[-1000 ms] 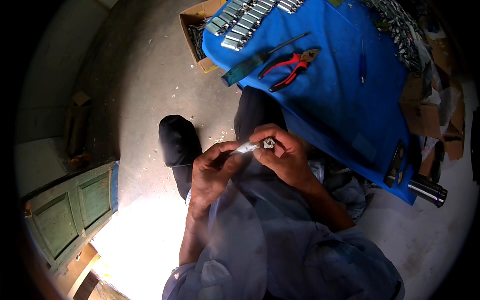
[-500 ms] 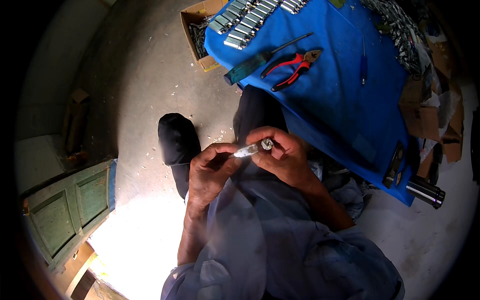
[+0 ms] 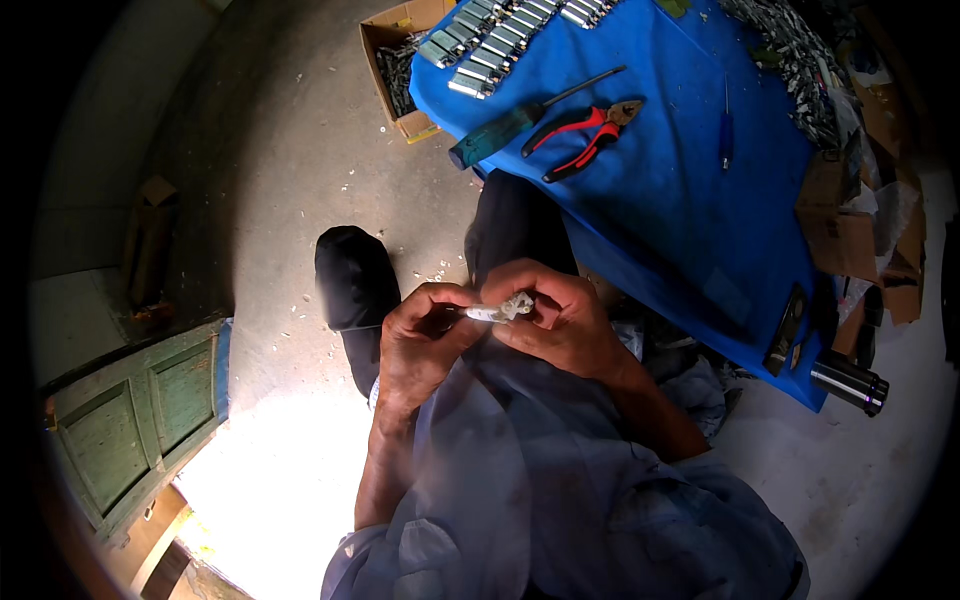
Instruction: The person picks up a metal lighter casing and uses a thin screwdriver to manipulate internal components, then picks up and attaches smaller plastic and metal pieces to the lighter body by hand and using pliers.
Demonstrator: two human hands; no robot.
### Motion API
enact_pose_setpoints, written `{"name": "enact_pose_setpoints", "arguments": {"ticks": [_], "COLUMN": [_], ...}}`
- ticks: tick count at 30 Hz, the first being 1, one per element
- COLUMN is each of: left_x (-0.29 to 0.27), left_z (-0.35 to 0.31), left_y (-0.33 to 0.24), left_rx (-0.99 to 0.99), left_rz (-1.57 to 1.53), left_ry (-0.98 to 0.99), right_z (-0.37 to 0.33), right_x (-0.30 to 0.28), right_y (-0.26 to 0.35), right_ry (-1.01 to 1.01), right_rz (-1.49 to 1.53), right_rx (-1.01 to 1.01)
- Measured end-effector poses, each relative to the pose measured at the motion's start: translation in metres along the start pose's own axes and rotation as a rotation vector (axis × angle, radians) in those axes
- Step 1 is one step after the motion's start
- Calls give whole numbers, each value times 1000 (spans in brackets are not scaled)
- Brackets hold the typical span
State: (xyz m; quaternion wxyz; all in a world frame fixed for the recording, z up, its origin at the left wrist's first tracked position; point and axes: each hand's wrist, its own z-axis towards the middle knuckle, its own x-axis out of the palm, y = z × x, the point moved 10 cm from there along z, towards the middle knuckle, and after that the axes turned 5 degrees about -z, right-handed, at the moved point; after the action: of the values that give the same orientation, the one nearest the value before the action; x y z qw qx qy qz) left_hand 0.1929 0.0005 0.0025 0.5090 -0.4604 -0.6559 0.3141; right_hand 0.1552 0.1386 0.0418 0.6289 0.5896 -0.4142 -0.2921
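A small pale piece (image 3: 486, 314) with a metallic-looking sheen sits between my two hands, in front of my lap. My left hand (image 3: 420, 345) pinches its left end between thumb and forefinger. At the right end, a rough, lumpy greyish-white part (image 3: 517, 305) is gripped in the curled fingers of my right hand (image 3: 562, 322). Both hands nearly meet around the piece, so its ends are partly hidden and its exact kind does not show. Whether the two parts are joined or only touching, I cannot tell.
Ahead on a blue cloth (image 3: 690, 220) lie red-black pliers (image 3: 585, 140), a green-handled screwdriver (image 3: 500, 133), a blue screwdriver (image 3: 726, 135) and rows of metal parts (image 3: 490, 55). A parts box (image 3: 395, 80), a dark heap (image 3: 795, 80) and a black cylinder (image 3: 850, 383) stand around.
My right hand has turned the lumpy end, which now faces differently and sits slightly lower and to the left. The left hand has barely moved and keeps its pinch.
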Motion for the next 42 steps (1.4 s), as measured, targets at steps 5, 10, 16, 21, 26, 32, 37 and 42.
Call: {"name": "enact_pose_setpoints", "arguments": {"ticks": [5, 10, 16, 21, 26, 32, 37, 42], "left_x": [2, 3, 5, 11, 19, 14, 13, 17], "left_z": [-3, -4, 1, 12, 24, 38, 43, 54], "left_y": [-5, -7, -7, 2, 14, 32, 29, 25], "left_rx": [-4, -18, 7, 45, 4, -102, -84, -67], "left_rz": [71, 95, 112, 171, 199, 334, 417, 437], "left_ry": [-11, -61, -92, -9, 32, 6, 4, 27], "right_z": [-4, -9, -21, -54, -199, -484, -609, -541], "right_x": [-14, -30, -36, -73, -184, -273, -231, -212], "right_y": [-16, -32, -50, -56, -72, -115, -138, -155], "right_ry": [-95, -209, -220, -389, -853, -1295, -1122, -1112], "right_rz": [124, 167, 204, 271, -20, -331, -809, -575], "right_rx": [145, 328, 419, 436, 698, 935, 1311, 1144]}}
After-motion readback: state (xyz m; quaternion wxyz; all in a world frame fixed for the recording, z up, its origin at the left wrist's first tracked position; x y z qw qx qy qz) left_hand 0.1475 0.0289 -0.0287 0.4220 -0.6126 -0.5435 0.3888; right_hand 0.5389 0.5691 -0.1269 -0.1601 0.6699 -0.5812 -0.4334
